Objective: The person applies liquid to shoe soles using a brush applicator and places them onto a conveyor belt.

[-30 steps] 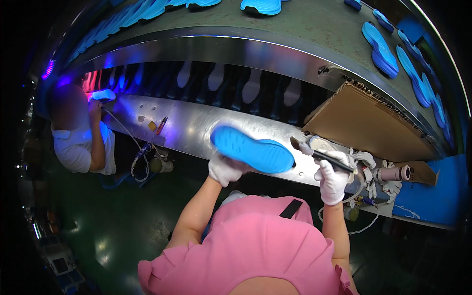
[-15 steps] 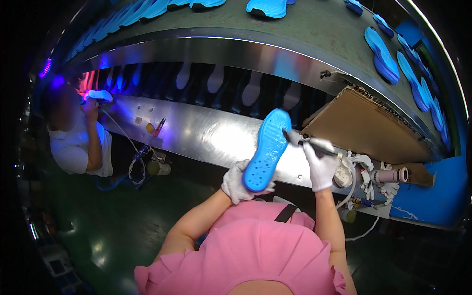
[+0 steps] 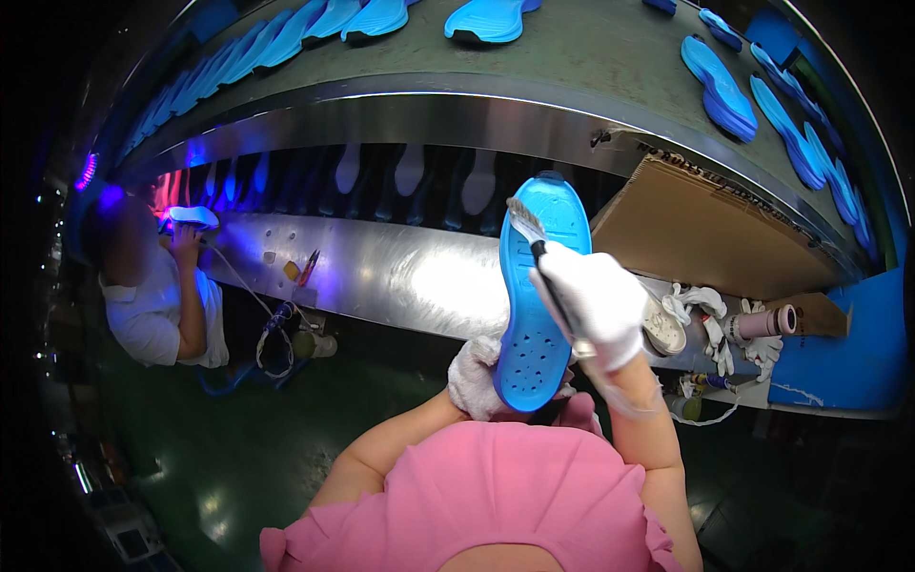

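Note:
A blue shoe sole (image 3: 536,315) is held nearly upright in front of me, its glossy inner face turned up and small holes dotting the lower half. My left hand (image 3: 479,377), in a white knit glove, grips its lower end from the left and beneath; most of the fingers are hidden behind the sole. In my right hand (image 3: 602,303), also gloved in white, is a brush (image 3: 539,250) with a dark handle. Its bristles rest against the left edge of the sole's upper part.
A conveyor belt (image 3: 591,57) carrying several blue soles runs beyond a metal ledge (image 3: 400,276). On the right are a cardboard sheet (image 3: 710,224), a pale bowl (image 3: 664,326), white gloves (image 3: 702,303) and a pink tumbler (image 3: 762,324). At left another person (image 3: 157,296) holds a glowing sole.
The brush has moved from the sole's right edge to its upper left edge, my right hand now reaching across it. The sole stands more upright and slightly further right.

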Demonstrator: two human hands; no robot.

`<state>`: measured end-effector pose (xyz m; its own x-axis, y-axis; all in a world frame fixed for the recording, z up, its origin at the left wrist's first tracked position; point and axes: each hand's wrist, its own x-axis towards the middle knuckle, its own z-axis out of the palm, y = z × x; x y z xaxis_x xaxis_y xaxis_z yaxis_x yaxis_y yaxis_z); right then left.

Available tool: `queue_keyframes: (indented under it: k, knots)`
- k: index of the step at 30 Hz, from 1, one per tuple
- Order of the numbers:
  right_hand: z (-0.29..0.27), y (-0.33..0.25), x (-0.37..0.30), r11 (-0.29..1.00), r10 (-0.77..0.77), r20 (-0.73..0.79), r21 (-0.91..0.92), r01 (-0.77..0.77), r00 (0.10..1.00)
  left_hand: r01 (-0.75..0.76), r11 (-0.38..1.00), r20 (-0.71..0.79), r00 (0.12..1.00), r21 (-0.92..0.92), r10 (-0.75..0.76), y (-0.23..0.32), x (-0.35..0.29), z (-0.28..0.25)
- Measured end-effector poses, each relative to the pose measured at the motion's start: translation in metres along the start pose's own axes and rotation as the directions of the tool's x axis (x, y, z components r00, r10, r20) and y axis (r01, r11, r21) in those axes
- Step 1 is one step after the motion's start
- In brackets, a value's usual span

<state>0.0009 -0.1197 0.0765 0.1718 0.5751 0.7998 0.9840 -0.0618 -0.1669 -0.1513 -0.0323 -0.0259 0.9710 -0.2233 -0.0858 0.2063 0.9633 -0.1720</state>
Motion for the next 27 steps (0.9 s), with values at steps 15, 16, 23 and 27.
queue_keyframes:
  k: [15,16,23,27]
  knots:
    - [-0.017,-0.019,0.001,0.98,0.078,0.131,0.174,-0.1,0.988,-0.066,0.991,0.048,0.996,-0.116,0.072,-0.005,0.004,0.027]
    - [-0.021,-0.022,0.007,0.965,0.117,0.071,0.228,-0.13,0.991,-0.037,0.994,-0.047,0.998,-0.103,0.032,-0.001,0.003,0.019]
    - [-0.018,-0.026,0.001,0.96,0.095,0.121,0.25,-0.123,0.988,-0.262,0.905,-0.119,0.941,0.335,0.316,-0.005,0.008,0.037]
    - [-0.017,-0.017,-0.004,0.838,0.45,0.004,0.344,-0.424,0.893,-0.27,0.642,-0.134,0.851,0.717,0.508,-0.009,0.005,0.026]
